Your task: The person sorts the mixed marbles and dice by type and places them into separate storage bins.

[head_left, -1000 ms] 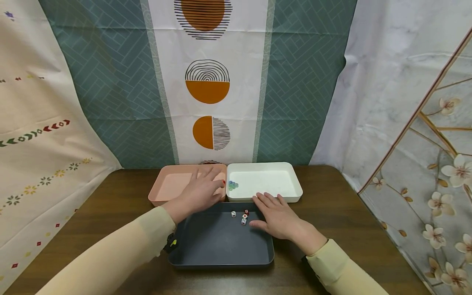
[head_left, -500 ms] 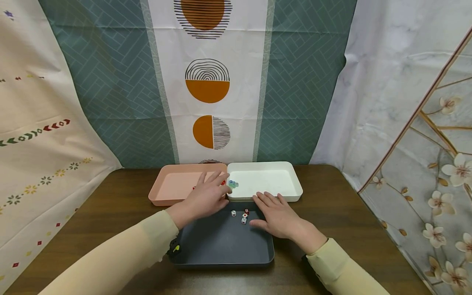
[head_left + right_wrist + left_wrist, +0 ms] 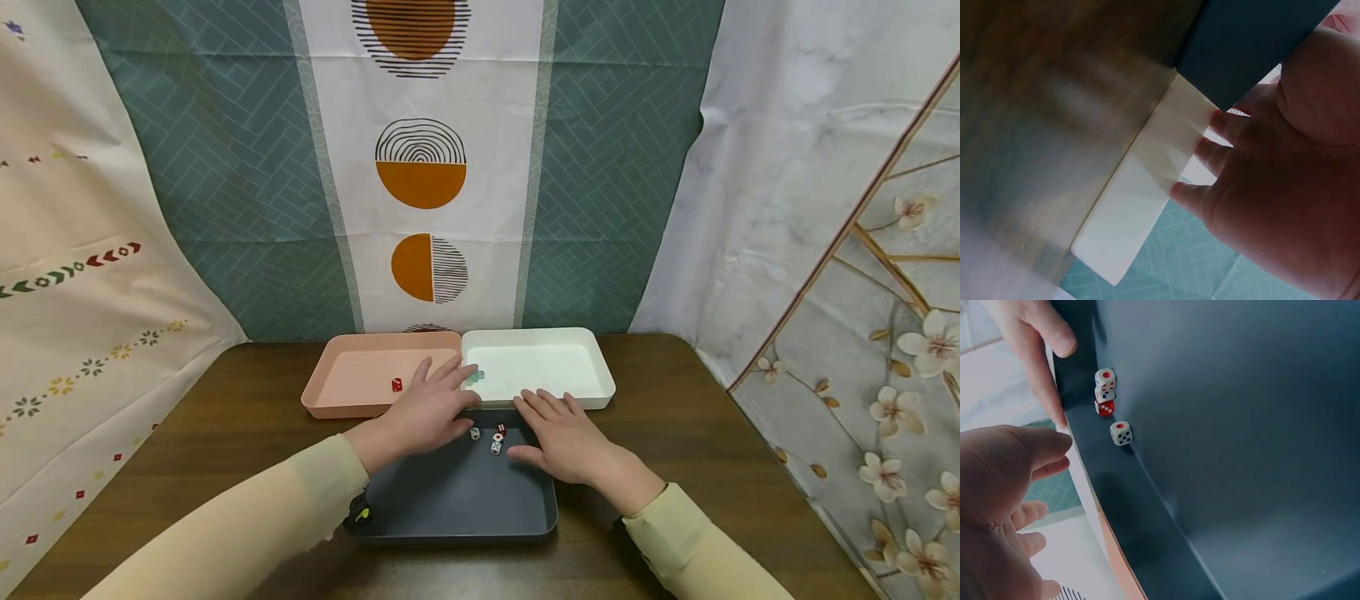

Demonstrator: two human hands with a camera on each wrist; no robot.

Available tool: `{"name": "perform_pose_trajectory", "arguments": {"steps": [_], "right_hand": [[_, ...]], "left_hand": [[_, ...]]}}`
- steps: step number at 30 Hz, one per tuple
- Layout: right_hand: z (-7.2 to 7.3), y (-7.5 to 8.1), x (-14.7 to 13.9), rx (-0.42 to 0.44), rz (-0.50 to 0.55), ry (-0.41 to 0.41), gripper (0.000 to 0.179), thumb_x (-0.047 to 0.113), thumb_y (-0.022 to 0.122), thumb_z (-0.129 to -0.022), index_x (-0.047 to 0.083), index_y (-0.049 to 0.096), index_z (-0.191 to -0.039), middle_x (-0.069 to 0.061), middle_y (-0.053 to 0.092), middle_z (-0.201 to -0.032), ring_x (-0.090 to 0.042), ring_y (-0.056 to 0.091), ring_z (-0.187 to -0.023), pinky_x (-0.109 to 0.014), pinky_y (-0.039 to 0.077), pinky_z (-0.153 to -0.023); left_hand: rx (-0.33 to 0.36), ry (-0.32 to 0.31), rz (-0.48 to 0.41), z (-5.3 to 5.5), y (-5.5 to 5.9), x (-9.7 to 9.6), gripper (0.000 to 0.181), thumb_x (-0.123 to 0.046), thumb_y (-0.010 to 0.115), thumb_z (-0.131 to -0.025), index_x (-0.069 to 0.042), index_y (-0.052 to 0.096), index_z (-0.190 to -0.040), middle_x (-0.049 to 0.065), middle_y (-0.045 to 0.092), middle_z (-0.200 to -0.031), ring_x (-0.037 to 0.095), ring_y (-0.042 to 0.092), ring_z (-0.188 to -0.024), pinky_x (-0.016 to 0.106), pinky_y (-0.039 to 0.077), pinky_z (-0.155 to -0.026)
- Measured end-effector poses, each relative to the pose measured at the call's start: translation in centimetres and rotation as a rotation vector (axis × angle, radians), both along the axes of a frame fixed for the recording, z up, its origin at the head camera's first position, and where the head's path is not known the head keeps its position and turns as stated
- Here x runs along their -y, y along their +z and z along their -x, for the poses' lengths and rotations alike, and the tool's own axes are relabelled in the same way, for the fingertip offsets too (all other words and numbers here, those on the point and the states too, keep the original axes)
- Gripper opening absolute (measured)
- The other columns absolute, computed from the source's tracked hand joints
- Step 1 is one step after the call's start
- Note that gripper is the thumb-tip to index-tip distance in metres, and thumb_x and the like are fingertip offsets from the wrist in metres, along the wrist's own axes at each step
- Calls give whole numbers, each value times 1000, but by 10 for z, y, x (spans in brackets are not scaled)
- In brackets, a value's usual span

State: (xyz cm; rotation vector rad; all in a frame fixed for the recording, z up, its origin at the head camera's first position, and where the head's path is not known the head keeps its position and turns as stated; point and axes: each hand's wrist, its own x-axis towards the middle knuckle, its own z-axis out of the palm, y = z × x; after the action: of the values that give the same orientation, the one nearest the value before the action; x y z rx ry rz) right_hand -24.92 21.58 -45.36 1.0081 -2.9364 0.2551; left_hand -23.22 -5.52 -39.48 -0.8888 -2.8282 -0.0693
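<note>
My left hand [image 3: 433,404] hovers with relaxed, spread fingers over the far-left corner of the dark grey tray [image 3: 450,508] and holds nothing. Just ahead of it, a red die [image 3: 397,384] lies in the pink tray [image 3: 337,400]. My right hand [image 3: 564,435] lies flat on the grey tray's far right corner. Between the hands sit several dice [image 3: 491,440], white ones and a red one. In the left wrist view the same dice [image 3: 1110,403] line the tray wall near my left hand [image 3: 997,487]. The right wrist view shows my right hand [image 3: 1285,187] beside the white tray [image 3: 1141,200].
The white tray [image 3: 600,392] stands right of the pink one and holds a few blue-green beads [image 3: 474,377] in its near left corner. All three trays sit on a brown wooden table [image 3: 712,450]. Patterned cloths hang behind and at both sides.
My left hand has drawn back from over the pink tray toward the grey tray. A red die now lies uncovered in the pink tray. The right hand has not moved.
</note>
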Motion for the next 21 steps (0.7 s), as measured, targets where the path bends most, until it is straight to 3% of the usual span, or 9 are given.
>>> {"name": "perform_pose_trajectory", "arguments": {"steps": [10,21], "right_hand": [[-2,3,0,-3,2,10,92,67,62,-106,9,38,-173,-13,36,-178,-36,29,-165,-67,18,-131],[0,0,0,-4,-8,3,94,72,58,-105,12,36,-174,-11,34,-179,-35,28,-166,-67,17,-131]], "left_hand": [[-1,-47,14,-2,-6,-3,34,-28,87,-98,-19,82,-131,17,53,-165,45,37,-160,79,23,-124],[18,-59,40,-1,-13,-6,32,-29,86,-99,-21,83,-130,16,53,-166,45,36,-161,79,23,-124]]}}
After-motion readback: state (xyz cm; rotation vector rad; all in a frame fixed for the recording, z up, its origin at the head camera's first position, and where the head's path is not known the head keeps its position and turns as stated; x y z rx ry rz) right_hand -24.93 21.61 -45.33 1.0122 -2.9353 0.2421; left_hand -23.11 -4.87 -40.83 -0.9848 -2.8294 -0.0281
